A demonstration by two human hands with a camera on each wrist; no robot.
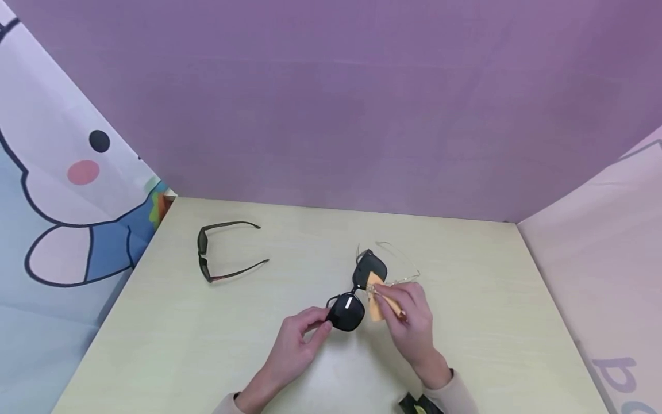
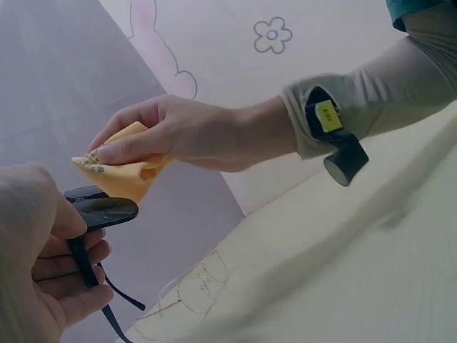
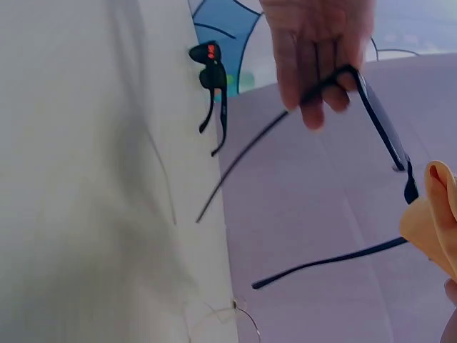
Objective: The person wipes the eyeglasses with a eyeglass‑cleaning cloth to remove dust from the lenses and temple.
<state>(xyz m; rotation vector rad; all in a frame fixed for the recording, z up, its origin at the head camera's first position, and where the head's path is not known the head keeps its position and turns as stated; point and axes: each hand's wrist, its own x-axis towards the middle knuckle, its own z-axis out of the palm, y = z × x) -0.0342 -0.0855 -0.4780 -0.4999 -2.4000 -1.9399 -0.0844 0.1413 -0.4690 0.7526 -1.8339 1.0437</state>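
My left hand pinches black sunglasses by one end, near the hinge, and holds them above the table with the dark lenses towards me. In the right wrist view, both temples of these sunglasses stick out unfolded. A folded orange-yellow cloth with small print is pinched between the thumb and fingers of my right hand. In the left wrist view, the cloth hangs right at the edge of a lens, close to the bridge.
Thin wire-framed glasses lie on the table behind my right hand, partly hidden. Another pair of dark sunglasses stands at the left with its temples spread. A purple backdrop rises at the table's far edge, with printed cloth on both sides.
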